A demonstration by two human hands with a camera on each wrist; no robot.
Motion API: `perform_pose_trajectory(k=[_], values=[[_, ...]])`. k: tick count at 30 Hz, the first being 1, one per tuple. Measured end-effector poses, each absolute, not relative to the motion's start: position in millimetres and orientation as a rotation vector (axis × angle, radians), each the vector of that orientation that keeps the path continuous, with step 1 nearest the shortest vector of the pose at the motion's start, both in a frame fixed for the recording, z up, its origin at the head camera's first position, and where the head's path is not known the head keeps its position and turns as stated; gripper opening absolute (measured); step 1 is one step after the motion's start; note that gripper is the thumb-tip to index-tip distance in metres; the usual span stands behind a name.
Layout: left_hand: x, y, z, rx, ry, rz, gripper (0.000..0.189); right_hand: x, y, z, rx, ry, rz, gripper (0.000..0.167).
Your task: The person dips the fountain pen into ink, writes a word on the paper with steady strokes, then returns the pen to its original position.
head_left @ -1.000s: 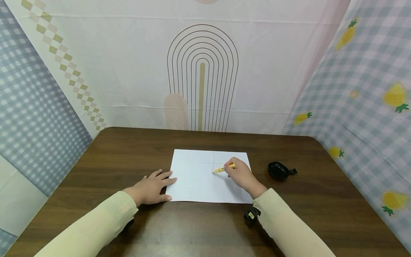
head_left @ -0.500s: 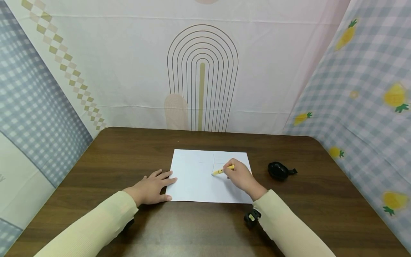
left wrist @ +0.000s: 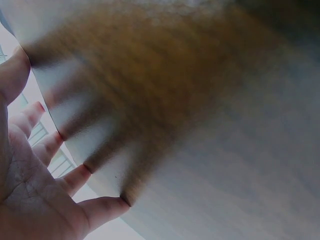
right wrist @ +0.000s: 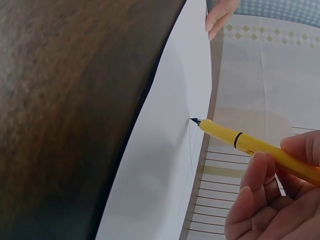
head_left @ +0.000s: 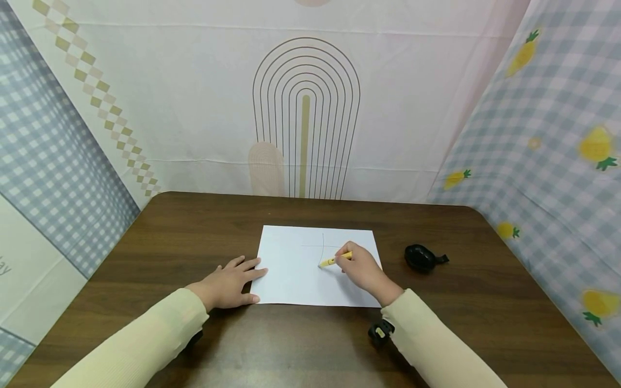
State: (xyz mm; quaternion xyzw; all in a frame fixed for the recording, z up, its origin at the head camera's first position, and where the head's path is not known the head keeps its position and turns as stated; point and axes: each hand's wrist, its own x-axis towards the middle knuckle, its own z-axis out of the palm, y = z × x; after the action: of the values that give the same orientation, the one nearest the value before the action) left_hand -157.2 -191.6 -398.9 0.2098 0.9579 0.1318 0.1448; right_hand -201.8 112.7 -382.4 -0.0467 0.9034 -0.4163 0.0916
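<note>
A sheet of white paper lies on the brown table. My left hand rests at its left edge with fingers spread, fingertips on the sheet; the left wrist view shows the palm and fingertips against the surface. My right hand holds a yellow fountain pen between thumb and fingers. In the right wrist view the dark nib meets the paper at the end of a thin line. On the sheet, one horizontal line is crossed by a longer vertical line that bends left near its lower end.
A black rounded object with a short tail lies on the table right of the paper. A black wrist device sits under the right sleeve. Printed cloth hangs behind the table, and checked cloth hangs at the sides.
The right hand and pen have moved slightly down and left over the paper, and the vertical line has grown longer, curving left. The left hand has stayed still.
</note>
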Motion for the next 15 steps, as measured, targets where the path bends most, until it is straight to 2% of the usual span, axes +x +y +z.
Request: perform_pose_trajectory(k=[15], values=[[-157.5,-192.0,-399.6,0.608,2.761,0.383,0.066,-195.8,110.2,-383.1,-0.175,2.707,-1.231,0.010]])
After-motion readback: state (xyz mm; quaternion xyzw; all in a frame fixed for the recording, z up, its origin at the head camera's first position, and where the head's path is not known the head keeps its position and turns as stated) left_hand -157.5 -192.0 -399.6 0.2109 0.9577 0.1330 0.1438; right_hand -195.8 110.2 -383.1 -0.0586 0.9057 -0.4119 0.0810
